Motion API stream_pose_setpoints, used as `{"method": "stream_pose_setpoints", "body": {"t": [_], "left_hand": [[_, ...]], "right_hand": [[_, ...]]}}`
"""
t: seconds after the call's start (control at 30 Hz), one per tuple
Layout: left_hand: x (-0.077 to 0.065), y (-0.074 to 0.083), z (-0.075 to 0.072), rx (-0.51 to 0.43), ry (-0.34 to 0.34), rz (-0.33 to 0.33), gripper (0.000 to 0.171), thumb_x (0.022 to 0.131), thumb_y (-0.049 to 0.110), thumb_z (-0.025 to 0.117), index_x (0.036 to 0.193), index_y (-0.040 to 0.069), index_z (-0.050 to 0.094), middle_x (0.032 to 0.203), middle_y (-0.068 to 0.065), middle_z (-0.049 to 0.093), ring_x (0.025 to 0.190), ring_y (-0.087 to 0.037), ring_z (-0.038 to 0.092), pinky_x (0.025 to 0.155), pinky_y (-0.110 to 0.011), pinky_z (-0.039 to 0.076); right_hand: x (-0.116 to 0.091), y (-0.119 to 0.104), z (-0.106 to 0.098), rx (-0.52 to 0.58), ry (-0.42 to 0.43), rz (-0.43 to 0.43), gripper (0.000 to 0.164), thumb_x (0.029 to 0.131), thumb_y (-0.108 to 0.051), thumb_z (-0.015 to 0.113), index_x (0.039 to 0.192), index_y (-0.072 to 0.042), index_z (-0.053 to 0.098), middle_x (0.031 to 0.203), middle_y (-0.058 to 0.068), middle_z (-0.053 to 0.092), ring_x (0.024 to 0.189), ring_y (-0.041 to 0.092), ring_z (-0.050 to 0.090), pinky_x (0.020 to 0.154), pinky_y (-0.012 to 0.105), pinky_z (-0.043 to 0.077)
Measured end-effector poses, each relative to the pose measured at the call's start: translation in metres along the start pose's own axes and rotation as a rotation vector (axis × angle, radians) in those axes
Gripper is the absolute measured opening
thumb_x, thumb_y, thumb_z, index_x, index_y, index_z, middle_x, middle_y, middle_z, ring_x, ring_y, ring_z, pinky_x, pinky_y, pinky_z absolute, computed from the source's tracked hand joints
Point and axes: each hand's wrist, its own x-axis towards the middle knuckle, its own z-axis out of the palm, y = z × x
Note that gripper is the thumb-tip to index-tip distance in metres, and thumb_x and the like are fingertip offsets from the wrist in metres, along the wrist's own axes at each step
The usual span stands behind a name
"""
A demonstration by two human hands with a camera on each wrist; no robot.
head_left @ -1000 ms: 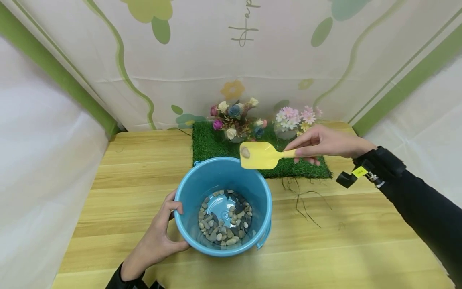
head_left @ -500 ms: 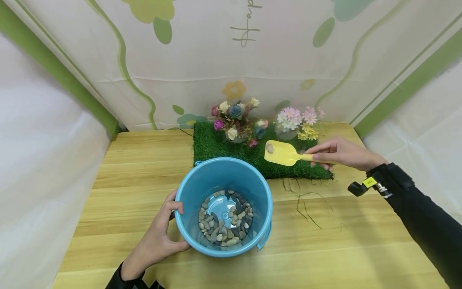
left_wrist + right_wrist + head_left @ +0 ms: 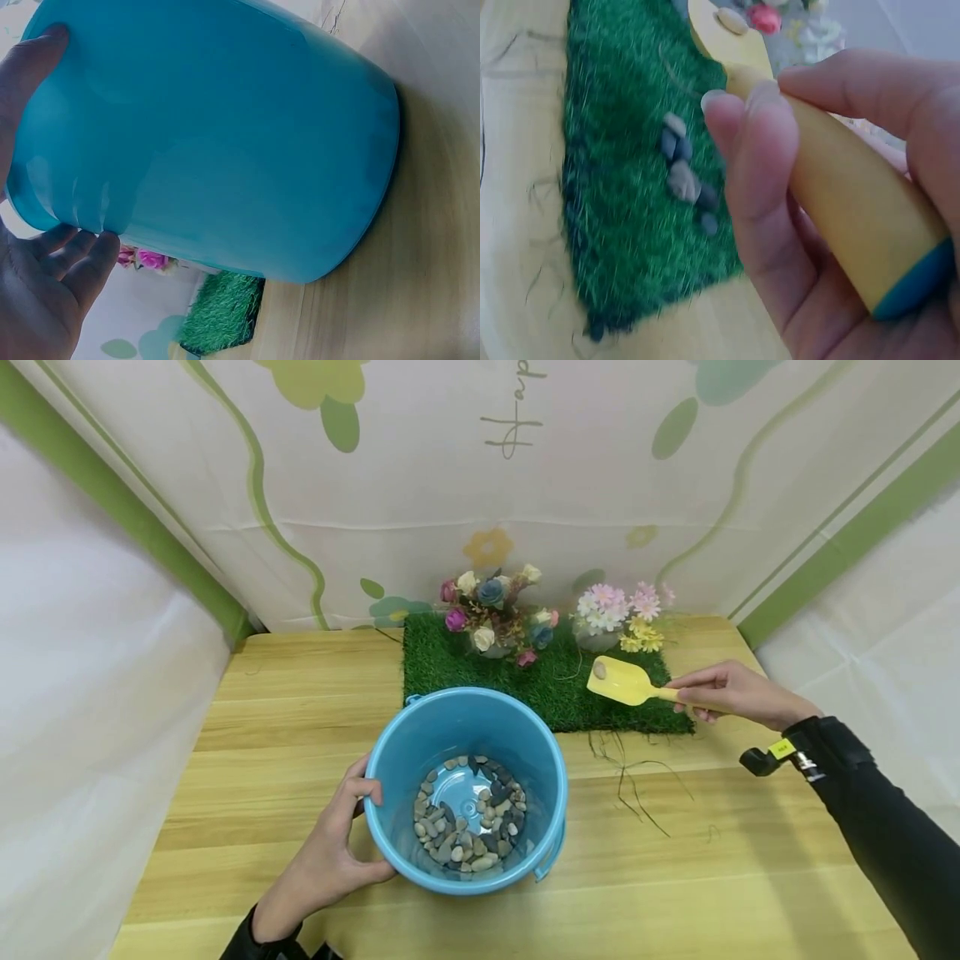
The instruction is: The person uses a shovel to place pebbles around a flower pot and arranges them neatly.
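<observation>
My left hand (image 3: 337, 852) grips the left side of a blue plastic bucket (image 3: 467, 885), with a finger hooked over the rim. In the left wrist view the thumb and fingers press on the bucket's wall (image 3: 225, 150). Several grey, tan and dark pebbles (image 3: 457, 843) cover much of the bucket's bottom. To the right of the bucket, my right hand (image 3: 738, 693) pinches the handle of a small yellow toy shovel (image 3: 626, 683). One tan pebble (image 3: 599, 670) rests on the shovel's blade, which is over the artificial grass mat (image 3: 450, 664).
Two flower arrangements, one mixed (image 3: 495, 610) and one pink, white and yellow (image 3: 615, 614), stand at the mat's back edge. In the right wrist view several stones (image 3: 681, 180) lie on the grass. Dark root-like strands (image 3: 626, 772) spread over the wooden table (image 3: 300, 727).
My right hand has carried the shovel and its pebble rightward, from the bucket's far rim to over the mat's right part. The left hand and bucket have stayed in place.
</observation>
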Motion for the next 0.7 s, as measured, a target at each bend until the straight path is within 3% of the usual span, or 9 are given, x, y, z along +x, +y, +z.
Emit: {"method": "stream_pose_setpoints", "body": {"t": [0.3,0.7], "left_hand": [[0.000,-0.001,0.000,0.000,-0.003,-0.007,0.072,0.064,0.000,0.093,0.113,0.007,0.041,0.161,-0.013,0.026,0.136,-0.041,0.039,0.092,-0.044,0.052],[0.000,-0.001,0.000,-0.011,-0.003,-0.004,0.072,0.064,0.000,0.093,0.113,0.007,0.041,0.161,-0.013,0.026,0.136,-0.041,0.039,0.093,-0.042,0.052]], "right_hand": [[-0.005,0.011,-0.004,-0.018,0.068,0.123,0.050,0.106,-0.021,0.058,0.140,0.013,0.048,0.112,0.030,0.065,0.087,0.037,0.064,0.080,0.046,0.057],[0.003,-0.005,0.000,-0.102,0.078,0.193,0.040,0.106,-0.011,0.053,0.136,0.016,0.049,0.112,0.030,0.066,0.089,0.036,0.066,0.079,0.045,0.057]]}}
